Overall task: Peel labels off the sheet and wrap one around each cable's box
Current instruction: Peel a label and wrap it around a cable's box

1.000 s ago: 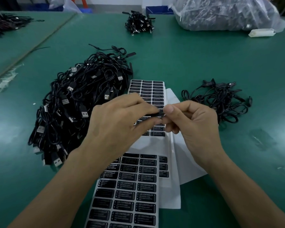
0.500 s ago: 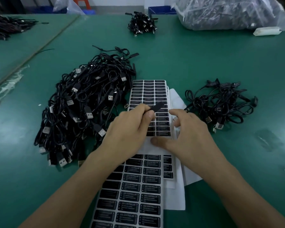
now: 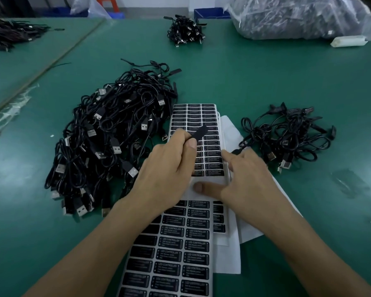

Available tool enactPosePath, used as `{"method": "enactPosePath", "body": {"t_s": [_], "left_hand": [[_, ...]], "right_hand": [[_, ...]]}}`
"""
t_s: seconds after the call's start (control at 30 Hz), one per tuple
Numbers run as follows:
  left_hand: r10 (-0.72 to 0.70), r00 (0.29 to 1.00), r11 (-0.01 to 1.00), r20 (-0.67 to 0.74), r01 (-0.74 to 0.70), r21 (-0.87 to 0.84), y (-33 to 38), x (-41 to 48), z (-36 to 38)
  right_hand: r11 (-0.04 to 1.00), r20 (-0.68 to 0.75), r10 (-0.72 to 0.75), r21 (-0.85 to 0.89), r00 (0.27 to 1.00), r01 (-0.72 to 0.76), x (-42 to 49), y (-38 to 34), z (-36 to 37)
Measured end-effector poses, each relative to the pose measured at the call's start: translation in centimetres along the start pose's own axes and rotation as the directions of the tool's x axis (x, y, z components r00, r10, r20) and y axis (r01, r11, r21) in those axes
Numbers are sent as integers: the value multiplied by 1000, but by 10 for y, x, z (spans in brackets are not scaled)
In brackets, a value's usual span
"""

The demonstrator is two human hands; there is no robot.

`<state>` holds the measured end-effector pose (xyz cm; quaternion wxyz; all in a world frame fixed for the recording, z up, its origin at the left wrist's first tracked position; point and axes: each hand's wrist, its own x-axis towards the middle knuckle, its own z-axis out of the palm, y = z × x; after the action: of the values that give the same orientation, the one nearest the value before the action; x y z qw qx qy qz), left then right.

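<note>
Since your right hand (image 3: 251, 183) has let go and now lies open on the label sheet (image 3: 193, 116), your left hand (image 3: 167, 172) alone pinches the cable's black box (image 3: 199, 133) above it, so peeling probably comes next.

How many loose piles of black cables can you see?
4: a big pile left of the label sheets, a small pile right of them, a bundle at the far middle, a heap at far left. The plastic bag may hold more.

A black label (image 3: 199, 133) (peeled free, slanting upward) is pinched between left fingertips (image 3: 191, 143), just above the label sheet (image 3: 194, 114) pinned under right fingers (image 3: 204, 187).
</note>
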<state>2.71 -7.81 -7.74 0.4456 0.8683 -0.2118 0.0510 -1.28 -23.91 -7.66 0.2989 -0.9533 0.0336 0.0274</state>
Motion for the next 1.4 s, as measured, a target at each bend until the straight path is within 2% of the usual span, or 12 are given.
{"method": "enactPosePath", "body": {"t_s": [0.17,0.23,0.33,0.4,0.47,0.6,0.77,1.4], "left_hand": [[17,999,997,29,-19,79,1,-1,4],[11,999,996,32,-14,84,-1,-1,5],[11,1000,998,1,-12,62,-3,-2,5],[-6,1000,999,-6,6,33,-2,-2,6],[-31,999,1000,-6,31,-2,-2,-2,6],[-58,998,997,0,58,-58,0,-3,2],[10,1000,1000,5,-10,-4,8,-4,2],[9,1000,1000,7,-9,-19,6,-3,5]], "right_hand": [[996,-39,-40,83,998,43,-1,2,-1],[976,-98,-72,197,993,90,-1,2,-2],[873,-152,1,483,988,73,1,3,-5],[753,-123,90,658,988,14,3,3,-9],[670,-68,124,741,990,-33,4,5,-12],[612,9,105,787,994,-72,4,8,-16],[571,21,104,817,994,-77,5,8,-13],[558,43,137,822,990,-112,6,3,-9]]}}
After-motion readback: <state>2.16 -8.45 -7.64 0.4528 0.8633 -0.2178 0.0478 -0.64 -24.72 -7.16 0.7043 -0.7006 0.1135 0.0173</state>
